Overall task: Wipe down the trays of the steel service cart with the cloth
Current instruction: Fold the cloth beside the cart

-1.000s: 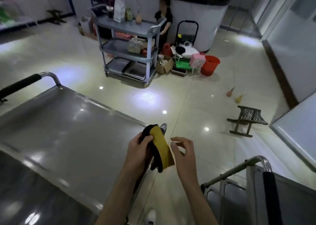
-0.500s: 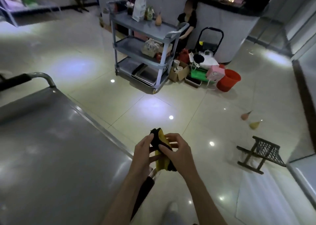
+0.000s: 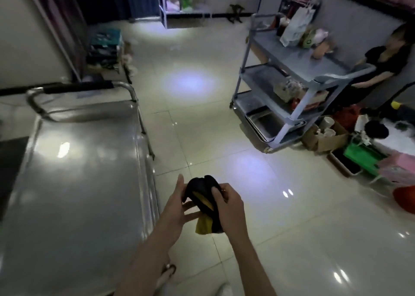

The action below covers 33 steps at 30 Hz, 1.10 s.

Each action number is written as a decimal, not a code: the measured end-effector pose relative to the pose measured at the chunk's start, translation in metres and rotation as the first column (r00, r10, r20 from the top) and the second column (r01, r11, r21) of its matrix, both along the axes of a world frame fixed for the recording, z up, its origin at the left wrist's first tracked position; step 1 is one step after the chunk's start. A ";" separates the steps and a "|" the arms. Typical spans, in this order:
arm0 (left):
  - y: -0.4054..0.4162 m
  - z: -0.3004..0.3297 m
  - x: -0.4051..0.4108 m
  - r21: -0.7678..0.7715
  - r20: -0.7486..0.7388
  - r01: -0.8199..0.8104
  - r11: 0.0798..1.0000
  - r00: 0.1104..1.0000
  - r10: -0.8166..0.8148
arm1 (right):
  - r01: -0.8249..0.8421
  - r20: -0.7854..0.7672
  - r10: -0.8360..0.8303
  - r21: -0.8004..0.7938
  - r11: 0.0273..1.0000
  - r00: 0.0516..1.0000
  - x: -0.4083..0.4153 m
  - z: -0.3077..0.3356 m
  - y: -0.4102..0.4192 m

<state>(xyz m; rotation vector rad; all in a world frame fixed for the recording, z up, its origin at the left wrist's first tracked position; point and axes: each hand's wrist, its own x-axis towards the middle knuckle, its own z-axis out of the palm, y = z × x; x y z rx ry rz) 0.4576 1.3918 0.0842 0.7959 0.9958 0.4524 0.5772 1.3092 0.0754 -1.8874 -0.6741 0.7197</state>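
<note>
A bunched black and yellow cloth [image 3: 203, 196] hangs in the air over the floor, just right of the steel service cart. My left hand [image 3: 177, 208] holds it from the left, fingers beneath it and thumb up along its side. My right hand [image 3: 226, 202] grips it from the right, fingers curled over the top. The cart's bare top tray [image 3: 74, 183] fills the lower left, with its black-padded push handle [image 3: 76, 87] at the far end.
A grey three-tier plastic cart [image 3: 298, 86] loaded with bags and bottles stands at the right, a person [image 3: 381, 64] seated behind it. Boxes, a green bag [image 3: 359, 157] and a red bucket [image 3: 404, 200] sit on the floor at right. Shiny tiled floor lies between the carts.
The view has swung left, bringing the steel cart's handle end into sight. Both hands stay on the cloth and have turned it so more black shows.
</note>
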 end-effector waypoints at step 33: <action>0.134 -0.003 -0.210 0.538 -0.328 -0.788 0.300 0.133 0.935 | -0.773 -0.282 0.737 -0.031 0.633 0.614 -0.075 -0.036 0.381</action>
